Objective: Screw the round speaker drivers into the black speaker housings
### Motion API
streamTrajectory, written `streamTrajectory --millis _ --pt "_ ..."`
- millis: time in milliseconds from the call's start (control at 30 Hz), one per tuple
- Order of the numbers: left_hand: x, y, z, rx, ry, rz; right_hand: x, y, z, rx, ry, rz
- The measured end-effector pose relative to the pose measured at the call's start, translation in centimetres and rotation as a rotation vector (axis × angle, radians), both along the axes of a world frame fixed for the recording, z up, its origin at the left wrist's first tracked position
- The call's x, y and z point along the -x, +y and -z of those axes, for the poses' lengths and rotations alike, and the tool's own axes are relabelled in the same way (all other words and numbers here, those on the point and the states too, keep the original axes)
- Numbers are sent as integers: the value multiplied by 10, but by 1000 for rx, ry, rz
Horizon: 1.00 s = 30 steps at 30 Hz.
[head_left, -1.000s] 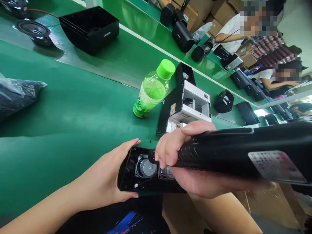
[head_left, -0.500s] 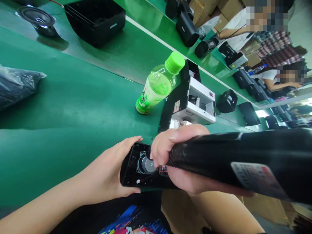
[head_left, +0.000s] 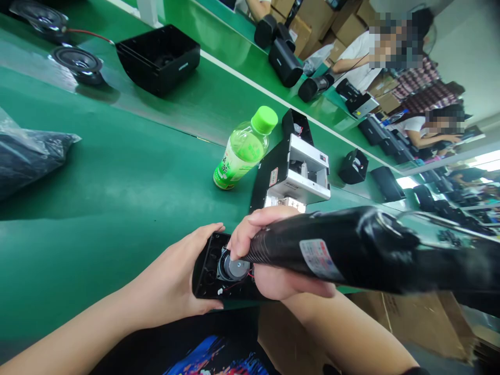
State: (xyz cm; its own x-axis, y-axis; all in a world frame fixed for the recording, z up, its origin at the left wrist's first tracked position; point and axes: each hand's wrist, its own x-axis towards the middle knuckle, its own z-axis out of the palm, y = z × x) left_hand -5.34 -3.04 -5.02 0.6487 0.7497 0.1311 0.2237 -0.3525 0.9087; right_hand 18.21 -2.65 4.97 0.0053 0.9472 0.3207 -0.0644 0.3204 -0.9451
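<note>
My left hand (head_left: 175, 276) grips the left end of a black speaker panel (head_left: 203, 281), thumb on the near edge and fingers over the far one. A round silver-backed speaker driver (head_left: 237, 266) sits in the panel, with a small white connector (head_left: 220, 291) beside it. My right hand (head_left: 273, 276) is wrapped round a black electric screwdriver (head_left: 281, 240), its body slanting toward the camera. The screwdriver's tip is hidden behind my fingers, over the driver's edge. The panel's right part lies under my right hand.
A green-capped bottle (head_left: 242, 151) stands beyond my hands, beside a black and silver machine (head_left: 295, 172). Speaker cones (head_left: 80, 62) and an open black speaker box (head_left: 160, 62) lie at the far left. A plastic-wrapped bundle (head_left: 33, 156) is left. Co-workers (head_left: 355, 65) sit across the line.
The screwdriver and my right hand have shifted left over the driver, and the screwdriver's body shows further from the camera. My left hand keeps its hold on the panel. The view has turned slightly.
</note>
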Motion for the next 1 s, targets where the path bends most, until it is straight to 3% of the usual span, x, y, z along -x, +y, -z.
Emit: streamTrajectory --millis 100,167,300,367,467,600,800,900,1000 --pt "1 -3 3 -17 40 -17 0 -3 -22 -51 153 66" --pt "1 -6 6 -41 78 -25 -10 -9 -49 -75 198 140" --pt "3 -10 13 -78 140 -73 -54 -18 -107 -203 63 329" --pt "4 -10 16 -99 152 -71 -75 -12 -120 -300 -26 411" --pt "7 -11 18 -124 159 -73 -90 6 -113 -341 -27 446" --pt "9 -13 10 -91 188 -94 -86 25 -92 -278 -14 418" --pt "5 -14 0 -73 175 -105 -89 46 -77 -389 29 575" --pt "5 -10 4 -80 154 -82 -88 34 -80 -317 38 548" --pt "5 -6 8 -80 130 -53 -71 -7 -90 -130 75 443"
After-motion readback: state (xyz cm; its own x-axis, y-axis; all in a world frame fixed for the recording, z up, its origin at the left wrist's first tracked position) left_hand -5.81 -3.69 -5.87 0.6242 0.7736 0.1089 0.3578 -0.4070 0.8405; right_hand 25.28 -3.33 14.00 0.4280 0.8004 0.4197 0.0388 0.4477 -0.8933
